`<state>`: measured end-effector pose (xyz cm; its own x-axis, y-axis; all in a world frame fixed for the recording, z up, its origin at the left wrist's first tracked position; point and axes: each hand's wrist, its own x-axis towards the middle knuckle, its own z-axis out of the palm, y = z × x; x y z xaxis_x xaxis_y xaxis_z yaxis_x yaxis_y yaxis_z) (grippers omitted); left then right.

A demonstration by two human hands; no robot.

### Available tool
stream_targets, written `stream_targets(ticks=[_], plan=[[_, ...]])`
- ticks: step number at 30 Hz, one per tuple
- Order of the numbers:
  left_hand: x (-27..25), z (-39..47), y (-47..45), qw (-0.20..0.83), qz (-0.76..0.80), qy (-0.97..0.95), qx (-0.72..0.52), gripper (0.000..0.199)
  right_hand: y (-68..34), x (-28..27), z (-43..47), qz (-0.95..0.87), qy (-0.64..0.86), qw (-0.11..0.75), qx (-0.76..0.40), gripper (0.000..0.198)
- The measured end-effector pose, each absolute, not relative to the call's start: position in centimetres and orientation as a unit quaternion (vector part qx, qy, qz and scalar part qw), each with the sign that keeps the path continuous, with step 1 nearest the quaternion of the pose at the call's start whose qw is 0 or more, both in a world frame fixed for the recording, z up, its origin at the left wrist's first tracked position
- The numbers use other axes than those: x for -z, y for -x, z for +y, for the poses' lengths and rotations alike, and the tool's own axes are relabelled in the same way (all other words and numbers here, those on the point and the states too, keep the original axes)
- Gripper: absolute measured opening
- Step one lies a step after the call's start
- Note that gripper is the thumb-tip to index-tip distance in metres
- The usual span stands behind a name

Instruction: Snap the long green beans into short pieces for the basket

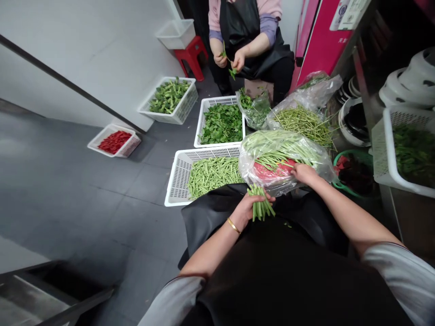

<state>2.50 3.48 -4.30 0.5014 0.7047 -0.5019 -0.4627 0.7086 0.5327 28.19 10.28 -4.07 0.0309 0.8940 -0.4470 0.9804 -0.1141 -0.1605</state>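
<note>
My left hand (249,206) is wrapped round a bundle of cut long beans (261,203), held over my dark apron; a gold bangle circles that wrist. Farther right, my right hand (304,174) rests at the near edge of a clear plastic bag (319,158), its fingers pinched together; what they grip is hidden. Whole long beans (278,147) lie in this bag over a red plastic sheet or bag (272,170). Left of it stands a white perforated basket (178,181) holding cut bean pieces (214,176), partly covered by the bag and my apron.
Opposite, a person (243,36) holds a leafy stem. Around stand a basket of leaves (222,124), a basket of green pieces (170,97), a basket of red peppers (115,141), a red stool (193,56), a bag of thin stems (304,124) and a green basin (353,176).
</note>
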Motion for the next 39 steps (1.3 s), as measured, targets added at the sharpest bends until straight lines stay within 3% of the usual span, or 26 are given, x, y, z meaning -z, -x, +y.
stream_targets(ticks=[4, 7, 10, 14, 19, 21, 24, 26, 28, 30, 32, 35, 39], plan=[[4.9, 3.6, -2.2, 0.866, 0.338, -0.148, -0.338, 0.035, -29.1, 6.1, 14.8, 0.641, -0.727, 0.14, 0.202, 0.034], [5.4, 4.0, -1.7, 0.85, 0.377, -0.134, -0.344, 0.034, -29.1, 5.6, 13.6, 0.661, -0.714, 0.132, 0.189, 0.03], [5.9, 4.1, -2.2, 0.829, 0.429, -0.139, -0.33, 0.033, -28.3, 4.0, 8.9, 0.713, -0.666, 0.025, 0.218, 0.03], [6.0, 3.4, -4.1, 0.81, 0.453, -0.168, -0.332, 0.034, -25.4, 2.6, 1.2, 0.71, -0.569, -0.138, 0.392, 0.033], [4.6, 1.5, -5.0, 0.798, 0.444, -0.218, -0.345, 0.034, -21.7, 2.0, -3.2, 0.796, -0.47, -0.194, 0.328, 0.034], [3.8, 0.8, -4.8, 0.802, 0.429, -0.234, -0.343, 0.033, -21.1, 0.7, -3.7, 0.809, -0.415, -0.208, 0.36, 0.035], [2.5, 0.2, -3.7, 0.822, 0.379, -0.263, -0.334, 0.033, -21.6, -1.5, -3.8, 0.774, -0.345, -0.186, 0.497, 0.034], [1.6, 0.2, -2.6, 0.826, 0.357, -0.279, -0.335, 0.033, -22.7, -2.5, -3.5, 0.726, -0.316, -0.099, 0.602, 0.034], [0.7, 0.2, -1.4, 0.831, 0.339, -0.291, -0.332, 0.034, -23.9, -3.0, -2.8, 0.692, -0.341, -0.04, 0.635, 0.033], [-0.1, 0.1, -0.7, 0.84, 0.315, -0.307, -0.318, 0.037, -24.2, -3.3, -1.9, 0.673, -0.422, -0.096, 0.6, 0.039], [-0.6, -0.2, -0.6, 0.849, 0.287, -0.325, -0.302, 0.04, -23.1, -3.5, -1.1, 0.643, -0.473, -0.215, 0.563, 0.048], [-0.9, -0.8, -0.9, 0.853, 0.268, -0.328, -0.304, 0.039, -20.1, -3.6, -0.6, 0.642, -0.455, -0.312, 0.532, 0.044], [-0.8, -1.8, -0.6, 0.836, 0.29, -0.277, -0.375, 0.039, -17.8, -2.3, 0.2, 0.749, -0.497, -0.338, 0.279, 0.032]])
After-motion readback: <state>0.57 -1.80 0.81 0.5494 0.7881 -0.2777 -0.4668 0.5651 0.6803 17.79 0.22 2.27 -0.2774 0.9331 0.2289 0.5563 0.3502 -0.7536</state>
